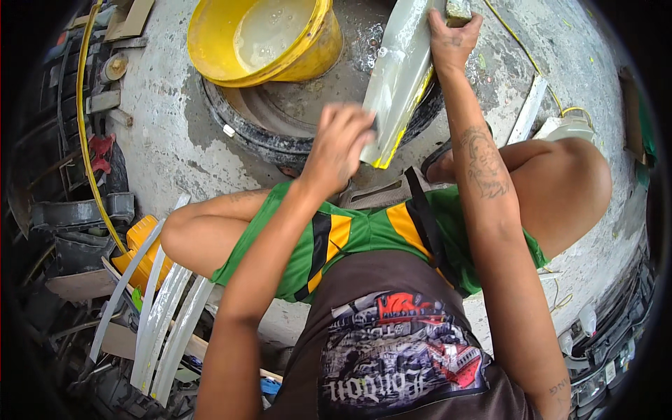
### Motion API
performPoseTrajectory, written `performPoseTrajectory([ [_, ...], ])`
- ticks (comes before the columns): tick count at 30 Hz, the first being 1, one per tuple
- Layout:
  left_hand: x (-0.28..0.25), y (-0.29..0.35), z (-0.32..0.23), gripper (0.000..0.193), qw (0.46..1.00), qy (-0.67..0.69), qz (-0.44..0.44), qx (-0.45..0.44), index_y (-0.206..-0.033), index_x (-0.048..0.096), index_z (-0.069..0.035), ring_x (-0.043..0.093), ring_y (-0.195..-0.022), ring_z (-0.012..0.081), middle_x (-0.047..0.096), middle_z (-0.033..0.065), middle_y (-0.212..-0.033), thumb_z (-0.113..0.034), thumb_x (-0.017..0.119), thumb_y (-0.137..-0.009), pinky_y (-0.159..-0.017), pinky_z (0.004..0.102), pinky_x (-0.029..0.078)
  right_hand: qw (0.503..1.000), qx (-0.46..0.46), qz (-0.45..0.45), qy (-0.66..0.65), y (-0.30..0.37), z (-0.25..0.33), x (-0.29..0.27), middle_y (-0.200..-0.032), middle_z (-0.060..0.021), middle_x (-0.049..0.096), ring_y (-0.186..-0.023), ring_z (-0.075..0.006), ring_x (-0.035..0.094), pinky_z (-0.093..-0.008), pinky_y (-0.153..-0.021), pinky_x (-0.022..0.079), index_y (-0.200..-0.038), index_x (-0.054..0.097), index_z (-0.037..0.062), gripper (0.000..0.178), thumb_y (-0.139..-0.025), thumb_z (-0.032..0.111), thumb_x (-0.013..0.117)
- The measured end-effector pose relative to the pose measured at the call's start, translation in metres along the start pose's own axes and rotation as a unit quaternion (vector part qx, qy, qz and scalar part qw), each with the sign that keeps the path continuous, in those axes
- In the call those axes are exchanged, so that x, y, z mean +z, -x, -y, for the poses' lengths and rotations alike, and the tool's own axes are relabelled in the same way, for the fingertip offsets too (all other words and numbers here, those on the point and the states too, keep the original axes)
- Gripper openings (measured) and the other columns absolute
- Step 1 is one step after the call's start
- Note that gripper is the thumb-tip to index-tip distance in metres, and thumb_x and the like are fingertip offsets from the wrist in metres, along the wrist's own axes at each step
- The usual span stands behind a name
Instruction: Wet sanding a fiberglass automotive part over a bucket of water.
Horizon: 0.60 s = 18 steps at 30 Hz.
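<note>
A long, pale grey-green plastic panel (397, 77), wet and glossy with a yellow lower edge, slants over a round black tub. My right hand (453, 43) grips its far right edge, the thumb on the face. Between that thumb and the fingers shows a small worn block (458, 11); whether the hand touches it I cannot tell. My left hand (339, 143) is at the panel's near left edge, fingers curled and blurred by motion. A small dark piece shows at its fingertips; its kind is unclear.
A yellow bucket (322, 52) of cloudy water stands in the black tub (259, 143). Several pale strips (168, 329) lie at the lower left beside a yellow container (143, 248). Dark parts crowd the left side. A yellow hose (87, 150) runs along there.
</note>
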<state>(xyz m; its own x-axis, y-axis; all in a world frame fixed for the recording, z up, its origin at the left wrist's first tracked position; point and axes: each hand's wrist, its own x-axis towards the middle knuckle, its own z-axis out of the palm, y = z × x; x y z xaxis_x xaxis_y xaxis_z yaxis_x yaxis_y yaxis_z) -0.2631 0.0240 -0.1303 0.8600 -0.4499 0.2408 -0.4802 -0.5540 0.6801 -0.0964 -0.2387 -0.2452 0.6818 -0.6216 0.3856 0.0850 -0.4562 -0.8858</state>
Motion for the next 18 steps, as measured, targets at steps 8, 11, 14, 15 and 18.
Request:
performPoseTrajectory([
  [8, 0.003, -0.038, 0.016, 0.033, 0.999, 0.007, 0.044, 0.013, -0.116, 0.071, -0.003, 0.056, -0.111, 0.0349, 0.067, 0.0115, -0.117, -0.005, 0.075, -0.083, -0.101, 0.0443, 0.046, 0.997, 0.059, 0.024, -0.046, 0.010, 0.032, 0.006, -0.117, -0.0243, 0.065, -0.105, -0.0343, 0.063, -0.0411, -0.096, 0.049, -0.132, 0.049, -0.0086, 0.067, -0.081, 0.024, 0.079],
  [11, -0.003, 0.011, 0.001, 0.031, 0.999, 0.003, 0.044, -0.016, -0.114, 0.071, -0.004, 0.056, -0.109, 0.0344, 0.067, 0.0122, -0.116, -0.006, 0.076, -0.083, -0.099, 0.0437, 0.045, 1.000, 0.016, 0.001, -0.011, 0.003, 0.005, -0.005, -0.095, -0.0160, 0.065, -0.086, -0.0263, 0.062, -0.0373, -0.083, 0.053, -0.116, 0.051, -0.0065, 0.072, -0.072, 0.036, 0.090],
  [14, -0.015, 0.014, 0.002, 0.028, 0.997, -0.015, 0.080, -0.003, -0.112, 0.071, -0.003, 0.057, -0.108, 0.0344, 0.067, 0.0129, -0.115, -0.007, 0.074, -0.085, -0.097, 0.0435, 0.045, 0.999, 0.021, 0.013, 0.040, 0.008, 0.011, -0.001, -0.089, -0.0133, 0.063, -0.081, -0.0248, 0.060, -0.0387, -0.078, 0.052, -0.113, 0.051, -0.0045, 0.069, -0.072, 0.036, 0.090],
  [15, -0.017, 0.006, 0.005, 0.027, 0.994, -0.023, 0.101, 0.025, -0.112, 0.071, -0.003, 0.057, -0.108, 0.0346, 0.066, 0.0133, -0.115, -0.007, 0.073, -0.085, -0.097, 0.0434, 0.045, 0.999, 0.023, 0.019, 0.038, 0.009, 0.014, 0.000, -0.089, -0.0133, 0.063, -0.081, -0.0248, 0.060, -0.0387, -0.078, 0.052, -0.113, 0.051, -0.0045, 0.069, -0.072, 0.036, 0.090],
  [18, -0.004, -0.057, 0.022, 0.029, 0.998, -0.023, 0.050, 0.023, -0.115, 0.071, -0.003, 0.056, -0.110, 0.0355, 0.066, 0.0137, -0.118, -0.006, 0.072, -0.086, -0.102, 0.0432, 0.044, 0.994, 0.064, 0.048, -0.080, 0.012, 0.032, 0.008, -0.118, -0.0255, 0.064, -0.106, -0.0341, 0.062, -0.0411, -0.096, 0.049, -0.138, 0.046, -0.0105, 0.074, -0.082, 0.024, 0.079],
])
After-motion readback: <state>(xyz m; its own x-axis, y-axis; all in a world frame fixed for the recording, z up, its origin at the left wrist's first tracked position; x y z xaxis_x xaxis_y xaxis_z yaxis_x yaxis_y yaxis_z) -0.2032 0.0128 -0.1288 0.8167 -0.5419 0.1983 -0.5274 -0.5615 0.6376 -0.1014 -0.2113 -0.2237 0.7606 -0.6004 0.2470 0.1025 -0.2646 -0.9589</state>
